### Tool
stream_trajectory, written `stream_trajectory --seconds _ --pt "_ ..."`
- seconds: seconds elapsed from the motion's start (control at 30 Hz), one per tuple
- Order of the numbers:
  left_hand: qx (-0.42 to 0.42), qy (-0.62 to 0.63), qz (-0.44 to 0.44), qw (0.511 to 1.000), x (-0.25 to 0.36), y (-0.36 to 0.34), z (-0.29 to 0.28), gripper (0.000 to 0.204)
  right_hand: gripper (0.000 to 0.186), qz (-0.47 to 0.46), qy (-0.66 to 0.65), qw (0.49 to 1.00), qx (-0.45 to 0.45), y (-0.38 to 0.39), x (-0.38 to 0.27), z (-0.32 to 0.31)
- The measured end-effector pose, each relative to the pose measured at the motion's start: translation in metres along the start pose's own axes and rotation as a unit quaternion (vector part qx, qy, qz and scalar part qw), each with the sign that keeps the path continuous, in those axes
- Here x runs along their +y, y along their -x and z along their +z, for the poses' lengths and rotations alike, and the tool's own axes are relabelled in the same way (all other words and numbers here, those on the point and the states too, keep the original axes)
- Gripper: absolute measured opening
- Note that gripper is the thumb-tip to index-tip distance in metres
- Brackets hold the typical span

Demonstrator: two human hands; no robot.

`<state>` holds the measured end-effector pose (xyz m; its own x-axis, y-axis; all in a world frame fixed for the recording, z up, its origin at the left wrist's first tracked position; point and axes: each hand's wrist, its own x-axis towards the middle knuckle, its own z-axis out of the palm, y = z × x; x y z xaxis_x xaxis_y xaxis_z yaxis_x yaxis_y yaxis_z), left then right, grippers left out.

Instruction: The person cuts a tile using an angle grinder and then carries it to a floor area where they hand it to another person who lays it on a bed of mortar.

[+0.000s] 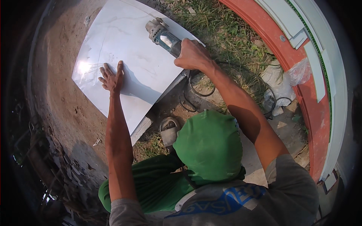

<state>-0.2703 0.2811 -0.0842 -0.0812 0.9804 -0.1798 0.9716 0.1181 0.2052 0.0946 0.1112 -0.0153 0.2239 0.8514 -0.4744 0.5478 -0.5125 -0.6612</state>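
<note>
A large glossy white tile with faint grey veins lies at the upper left, sunlight glaring off its left side. My left hand presses on it, palm down and fingers spread. In my right hand is an angle grinder with a teal body and a dusty grey head, held over the tile's right part. My fist wraps round its rear end. The head points to the upper left, and whether its disc touches the tile I cannot tell. A black cable loops down from the grinder's rear.
My knee in green cloth rises below the tile. Beside it lies a grey object with a loop-shaped end. Clear plastic bags and grass are on the right, before a red ledge bearing pale strips. Scraps litter the lower left.
</note>
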Motion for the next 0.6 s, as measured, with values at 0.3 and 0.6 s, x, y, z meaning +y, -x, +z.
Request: stream_trajectory --seconds 0.3,0.6 --pt "-0.001 -0.005 -0.004 1.0 -0.004 -0.002 -0.001 0.123 0.038 -0.001 -0.003 1.0 0.019 0.012 0.005 0.002" --pt "0.002 -0.009 -0.001 1.0 -0.005 -0.002 0.0 0.123 0.05 0.005 -0.006 1.0 -0.021 0.02 0.01 -0.003"
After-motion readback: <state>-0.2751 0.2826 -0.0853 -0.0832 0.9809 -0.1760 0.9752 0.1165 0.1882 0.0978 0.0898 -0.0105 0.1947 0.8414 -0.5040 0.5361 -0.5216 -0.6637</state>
